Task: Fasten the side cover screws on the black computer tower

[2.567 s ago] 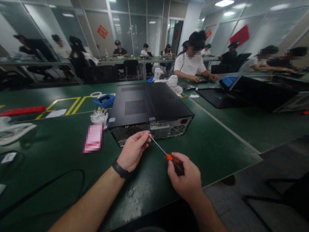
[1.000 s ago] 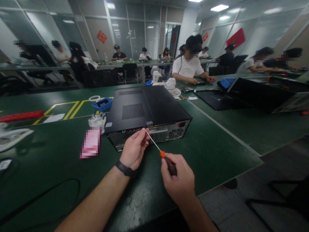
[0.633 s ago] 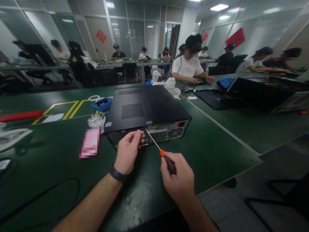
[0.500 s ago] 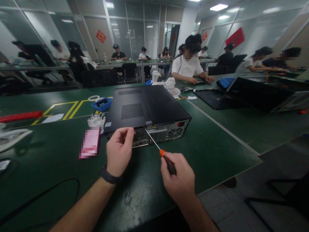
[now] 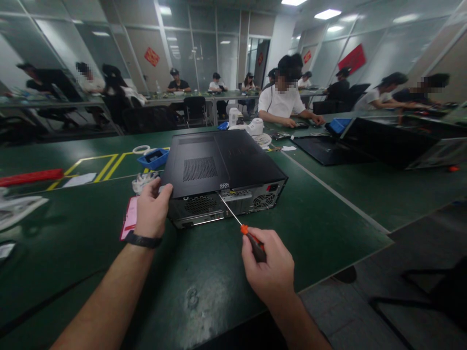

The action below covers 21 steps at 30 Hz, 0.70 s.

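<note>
A black desktop computer case (image 5: pixel 241 160) lies flat on the green table, its rear panel with fan grille and ports facing me. My right hand (image 5: pixel 270 262) is closed around the handle of a screwdriver (image 5: pixel 243 228), orange and dark. The long shaft slants up to the left, its tip at the top edge of the rear panel. At the case's near left corner, my left hand (image 5: pixel 151 206) holds on, thumb at the corner and fingers along the side. A pink booklet-like item (image 5: pixel 129 221) is partly hidden behind that hand. White gloves (image 5: pixel 142 182) lie beside the case.
A blue bin (image 5: pixel 155 158) and a white ring (image 5: pixel 141 149) stand left of the case. Behind it is a white fan (image 5: pixel 260 138). An opened black case (image 5: pixel 394 143) and a dark panel (image 5: pixel 324 148) lie at right. A co-worker (image 5: pixel 280 104) sits opposite.
My left hand has moved left, from in front of the rear panel to the case's near left corner. My right hand and the screwdriver stay nearly in place.
</note>
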{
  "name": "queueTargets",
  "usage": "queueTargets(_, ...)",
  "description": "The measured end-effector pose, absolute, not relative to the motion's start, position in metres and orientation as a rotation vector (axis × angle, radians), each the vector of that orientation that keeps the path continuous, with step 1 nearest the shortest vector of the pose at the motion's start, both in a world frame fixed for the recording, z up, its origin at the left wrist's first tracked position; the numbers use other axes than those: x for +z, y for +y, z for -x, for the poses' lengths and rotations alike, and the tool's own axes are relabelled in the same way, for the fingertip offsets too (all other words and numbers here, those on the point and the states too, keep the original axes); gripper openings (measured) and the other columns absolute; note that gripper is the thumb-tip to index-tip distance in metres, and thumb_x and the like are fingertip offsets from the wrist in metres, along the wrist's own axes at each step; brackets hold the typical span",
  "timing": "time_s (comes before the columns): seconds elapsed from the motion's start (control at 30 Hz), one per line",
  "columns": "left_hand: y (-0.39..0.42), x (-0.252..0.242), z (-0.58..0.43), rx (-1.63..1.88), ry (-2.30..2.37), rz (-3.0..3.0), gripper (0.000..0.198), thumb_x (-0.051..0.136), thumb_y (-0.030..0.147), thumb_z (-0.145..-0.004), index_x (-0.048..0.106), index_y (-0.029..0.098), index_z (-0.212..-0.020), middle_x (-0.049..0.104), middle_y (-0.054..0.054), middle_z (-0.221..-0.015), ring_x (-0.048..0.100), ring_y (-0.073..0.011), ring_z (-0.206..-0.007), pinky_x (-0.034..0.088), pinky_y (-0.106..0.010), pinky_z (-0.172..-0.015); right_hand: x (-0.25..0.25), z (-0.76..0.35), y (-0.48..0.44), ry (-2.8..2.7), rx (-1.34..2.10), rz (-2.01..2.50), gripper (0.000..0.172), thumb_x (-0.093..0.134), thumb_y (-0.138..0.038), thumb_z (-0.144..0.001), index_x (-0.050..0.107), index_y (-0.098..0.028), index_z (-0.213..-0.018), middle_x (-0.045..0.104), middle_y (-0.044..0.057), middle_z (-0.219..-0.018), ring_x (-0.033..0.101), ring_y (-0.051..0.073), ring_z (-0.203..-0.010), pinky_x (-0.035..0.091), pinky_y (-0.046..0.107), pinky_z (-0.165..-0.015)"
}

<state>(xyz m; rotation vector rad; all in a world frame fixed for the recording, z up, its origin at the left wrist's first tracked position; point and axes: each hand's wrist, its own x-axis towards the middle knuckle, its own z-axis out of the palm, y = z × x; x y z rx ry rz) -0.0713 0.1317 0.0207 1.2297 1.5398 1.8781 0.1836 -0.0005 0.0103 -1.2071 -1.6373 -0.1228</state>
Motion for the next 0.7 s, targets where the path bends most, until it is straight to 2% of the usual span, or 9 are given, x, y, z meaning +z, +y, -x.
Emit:
queueTargets(0.27,0.131,0.009,0.065,1.862,1.559,-1.159,0.055,0.068,0.044,-0.083,0.064,0.016,-0.13,0.07,-0.011,-0.123,0.063,-0.026,-0.121,0.046,-0.044,-0.114,0.013,-0.18,-0.002,-1.64,-0.107,1.228,0.012,0.062,-0.018,-0.092,0.065,-0.019,-0.104,0.069,0.001,-0.082,0.065,0.013,-0.069,0.052,0.026,-0.067)
queueTargets(0.53,0.133,0.007,0.068,1.868,1.552,-1.172,0.054,0.067,0.043,-0.083,0.064,0.016,-0.13,0.07,-0.01,-0.123,0.063,-0.025,-0.12,0.045,-0.042,-0.115,0.017,-0.176,-0.005,-1.772,-0.297,1.234,0.016,0.061,-0.015,-0.093,0.068,-0.018,-0.106,0.068,0.004,-0.082,0.064,0.016,-0.071,0.051,0.028,-0.065)
queueTargets(0.7,0.133,0.008,0.068,1.865,1.565,-1.173,0.055,0.068,0.044,-0.082,0.064,0.016,-0.129,0.068,-0.011,-0.125,0.062,-0.0256,-0.122,0.044,-0.042,-0.116,0.02,-0.175,-0.006,-1.749,-0.19,1.284,0.015,0.06,-0.018,-0.094,0.068,-0.018,-0.107,0.07,0.004,-0.085,0.067,0.015,-0.074,0.052,0.027,-0.069)
